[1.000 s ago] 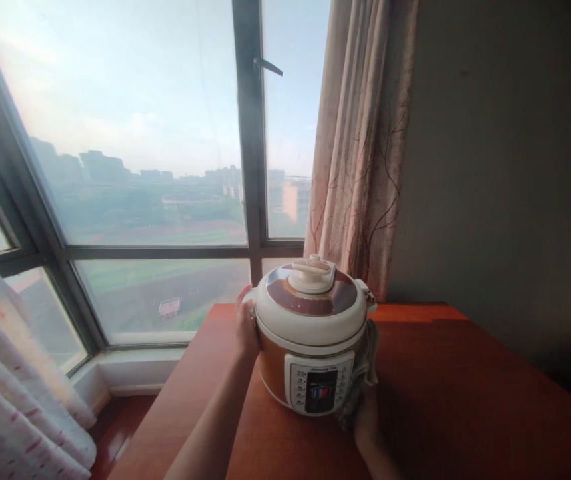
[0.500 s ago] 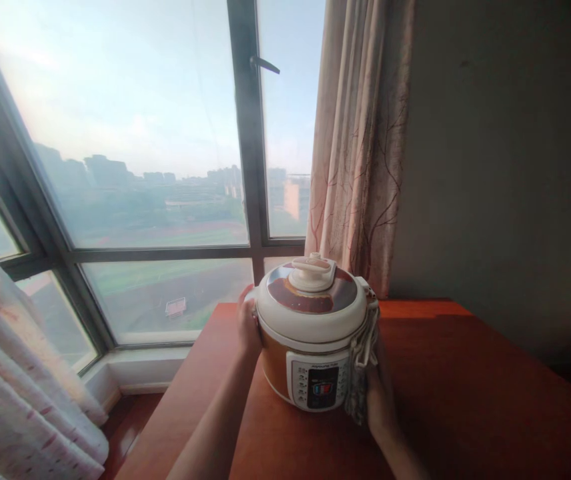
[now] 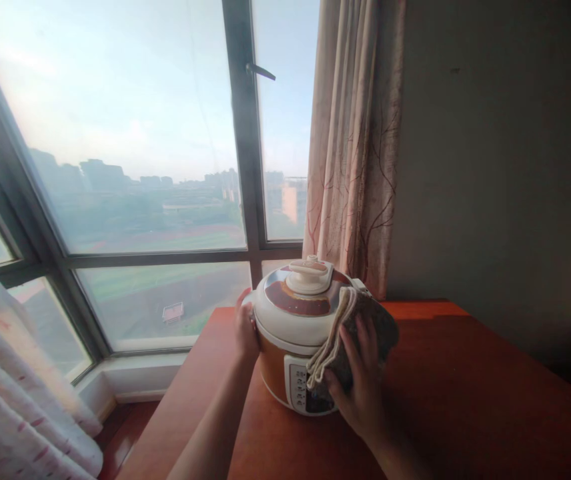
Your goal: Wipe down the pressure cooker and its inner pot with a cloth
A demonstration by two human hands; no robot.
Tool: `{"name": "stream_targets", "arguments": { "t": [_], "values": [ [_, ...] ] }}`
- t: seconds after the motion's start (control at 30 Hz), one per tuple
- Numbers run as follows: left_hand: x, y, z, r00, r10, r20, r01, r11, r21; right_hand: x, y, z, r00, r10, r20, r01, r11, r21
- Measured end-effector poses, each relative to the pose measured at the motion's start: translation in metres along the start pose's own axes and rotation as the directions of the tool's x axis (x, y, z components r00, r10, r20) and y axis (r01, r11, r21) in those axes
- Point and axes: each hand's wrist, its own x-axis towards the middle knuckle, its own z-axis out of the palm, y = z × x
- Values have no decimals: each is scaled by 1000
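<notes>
An electric pressure cooker (image 3: 273, 363) with a white lid rim, a brown body and a front control panel stands upright on the table. My left hand (image 3: 246, 330) is closed around the handle on its left side. Against the right front of the cooker, my right hand (image 3: 363, 373) presses a folded grey cloth (image 3: 333, 347) with cream edges, its fingers spread over the fabric. The cloth covers part of the lid rim and the right part of the control panel. On top, the lid's knob (image 3: 309, 273) is untouched.
The reddish-brown wooden table (image 3: 465, 400) extends to the right and toward me. Behind it are a large window (image 3: 160, 259) and a patterned curtain (image 3: 350, 167). Another curtain (image 3: 25, 400) hangs at the left. A dark wall (image 3: 490, 167) stands at the right.
My right hand has brought the cloth from the cooker's right side round to its front, now over part of the panel. The left hand keeps its hold on the handle.
</notes>
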Motion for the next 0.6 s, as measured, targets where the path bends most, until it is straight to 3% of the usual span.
{"name": "stream_targets", "arguments": {
  "t": [0.13,0.27,0.37,0.47,0.6],
  "values": [
    [-1,3,1,1000,2,-5,-1,1000,6,59,9,-14,976,-207,71,213,972,-95],
    [-4,11,6,998,-32,-46,33,999,17,86,23,-14,972,-232,16,233,971,-61],
    [-6,15,9,997,-34,-65,36,999,32,81,32,-7,985,-139,-104,143,989,25],
    [-6,15,9,998,-25,-60,29,998,51,62,33,2,974,28,-225,-1,993,120],
    [-3,9,5,999,-8,-37,8,1000,23,28,26,12,937,237,-258,-174,954,246]
  ]
}}
